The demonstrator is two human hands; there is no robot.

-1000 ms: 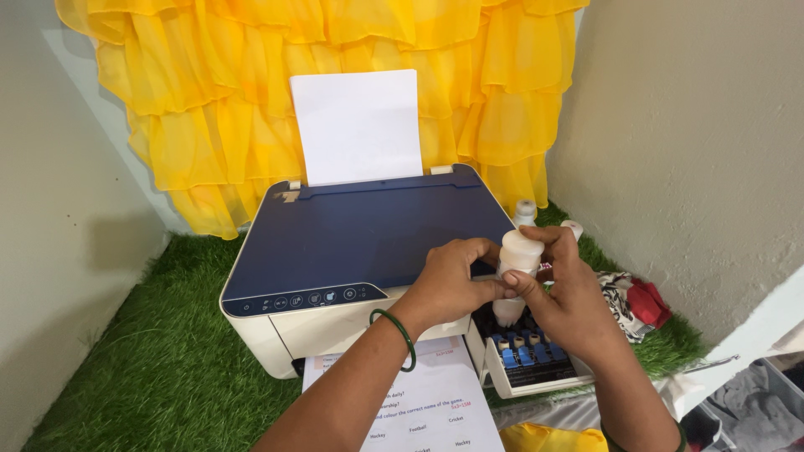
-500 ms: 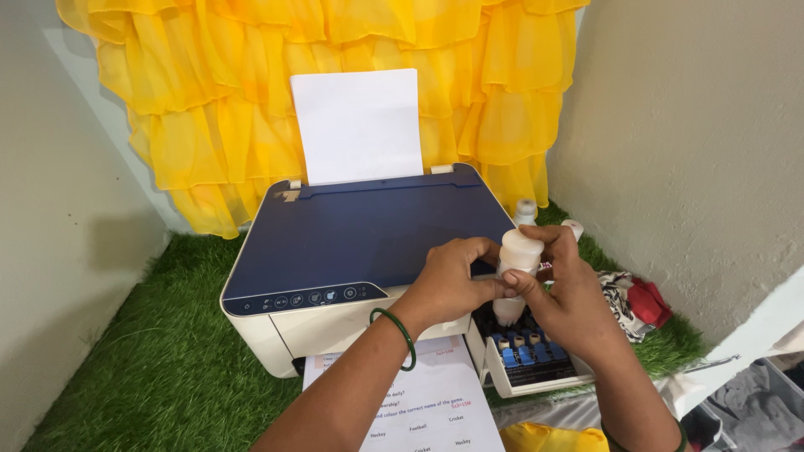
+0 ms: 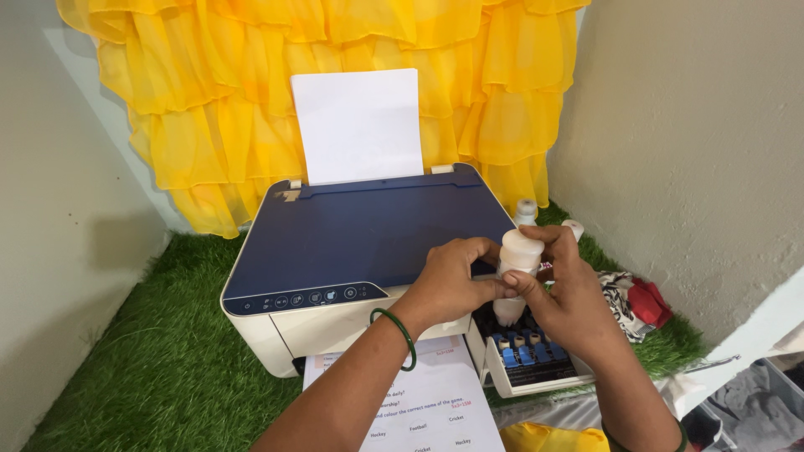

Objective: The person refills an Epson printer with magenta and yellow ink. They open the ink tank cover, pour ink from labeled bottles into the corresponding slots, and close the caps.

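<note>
**Bottle upended over the ink tank**

Seemingly mid-pour, the head view showed both hands closed around a small white bottle (image 3: 517, 272), held upside down with its nozzle down at the back of the open tank bay (image 3: 529, 356) on the printer's (image 3: 352, 243) right front corner. The left hand (image 3: 448, 280) pinched the bottle's side from the left, thumb and fingers pressed together on it; the right hand (image 3: 565, 293) wrapped it from the right, fingertips over its upturned base. A green bangle (image 3: 400, 335) ringed the left wrist.

As for progress, the bay cover was already open and the bottle already inverted in place; by my reading, the filling itself was under way, with the bottle not yet lifted and the bay not yet shut. Two more bottles (image 3: 526, 211) stood behind on the green turf (image 3: 167, 351), near the wall, their state unclear.

Hidden points: the nozzle's seat in the port was masked by the hands, so whether it was fully seated could not be told. No ink level showed. A printed sheet (image 3: 427, 410) in the output tray ran off the lower edge, and blank paper (image 3: 358, 125) stood in the rear feed.
</note>
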